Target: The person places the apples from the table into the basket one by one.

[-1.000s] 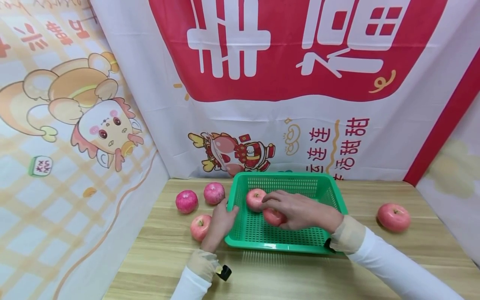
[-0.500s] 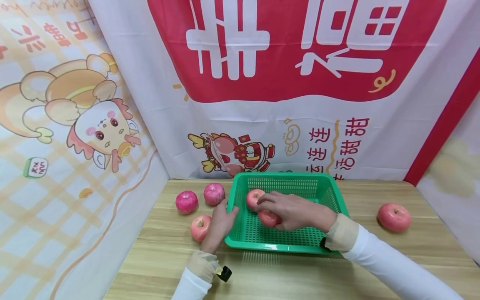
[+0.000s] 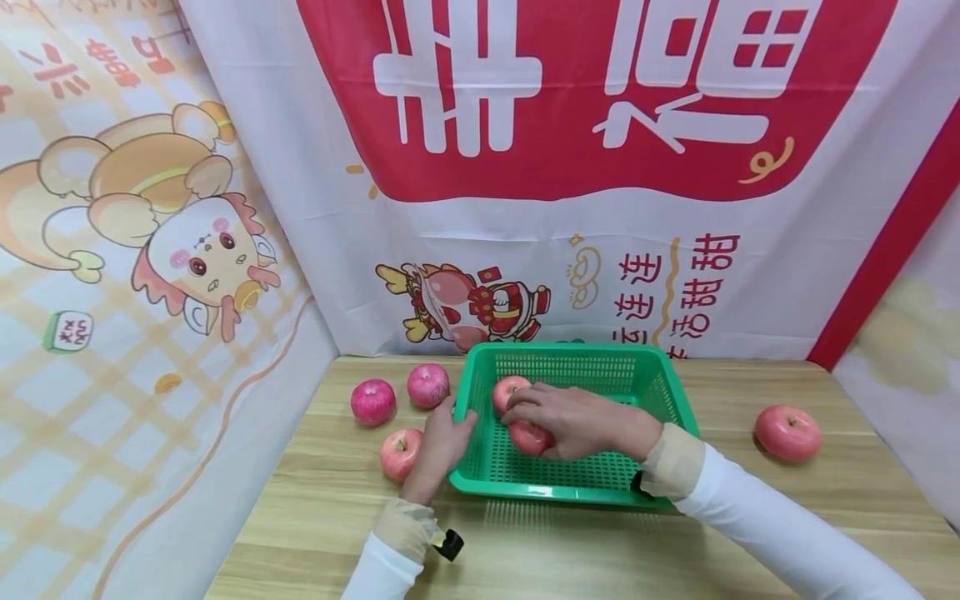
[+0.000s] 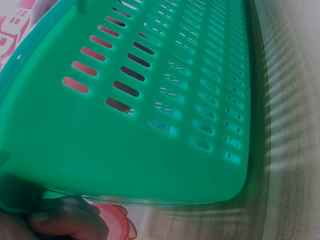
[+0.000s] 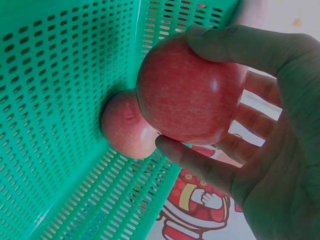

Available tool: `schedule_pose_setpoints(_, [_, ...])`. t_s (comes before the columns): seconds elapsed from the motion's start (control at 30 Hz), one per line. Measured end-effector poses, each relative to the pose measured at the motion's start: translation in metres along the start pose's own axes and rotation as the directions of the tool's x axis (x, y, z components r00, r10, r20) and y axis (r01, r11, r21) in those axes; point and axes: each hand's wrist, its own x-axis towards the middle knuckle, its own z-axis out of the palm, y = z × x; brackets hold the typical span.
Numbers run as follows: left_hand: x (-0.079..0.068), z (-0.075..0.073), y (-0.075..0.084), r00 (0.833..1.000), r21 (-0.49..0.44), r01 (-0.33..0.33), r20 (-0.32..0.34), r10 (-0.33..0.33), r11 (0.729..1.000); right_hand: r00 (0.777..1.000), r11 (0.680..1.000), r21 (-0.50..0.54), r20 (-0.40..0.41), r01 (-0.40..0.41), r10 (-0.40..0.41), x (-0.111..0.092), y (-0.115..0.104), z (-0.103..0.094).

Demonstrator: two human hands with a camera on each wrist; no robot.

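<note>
A green plastic basket [image 3: 540, 492] with slotted walls sits on the wooden table. Its left rim is gripped by my left hand [image 3: 444, 437], thumb over the inner side; curled fingers [image 4: 70, 217] show past the basket's edge in the left wrist view. Inside the basket, my right hand [image 3: 577, 421] holds a red apple [image 5: 190, 95] between thumb and fingers. Close by that apple, a second apple [image 5: 127, 127] rests against the basket wall, partly hidden behind the held one and the fingers.
Left of the basket lie two deep pink round fruits [image 3: 373, 402] and a lighter apple [image 3: 401, 454] beside my left wrist. Another apple [image 3: 787, 433] sits to the right. A printed cloth [image 3: 480, 225] hangs behind the table, right by the basket's far side.
My right hand has moved a little left with the apple, closer to the other apple in the basket. The left hand has stayed on the rim.
</note>
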Motion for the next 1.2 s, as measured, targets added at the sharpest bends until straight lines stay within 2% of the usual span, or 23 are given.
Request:
schedule_pose_setpoints(0.47, [0.000,0.000,0.000,1.000,0.005,-0.011,-0.005,0.011,1.000,0.998,0.999,-0.015,0.048,0.046,-0.045,0.017,-0.001,0.005])
schedule_pose_setpoints(0.7, [0.000,0.000,0.000,1.000,0.001,-0.013,-0.004,0.013,1.000,0.994,0.999,-0.024,0.105,0.043,-0.040,0.025,-0.002,0.009])
schedule_pose_setpoints(0.9, [0.000,0.000,0.000,1.000,0.014,-0.027,-0.005,0.027,1.000,0.990,0.997,-0.024,0.123,0.076,-0.073,0.029,0.000,0.012])
schedule_pose_setpoints(1.2, [0.000,0.000,0.000,1.000,0.001,-0.024,0.001,0.024,1.000,0.976,0.994,-0.035,0.198,0.099,-0.091,0.036,-0.001,0.018])
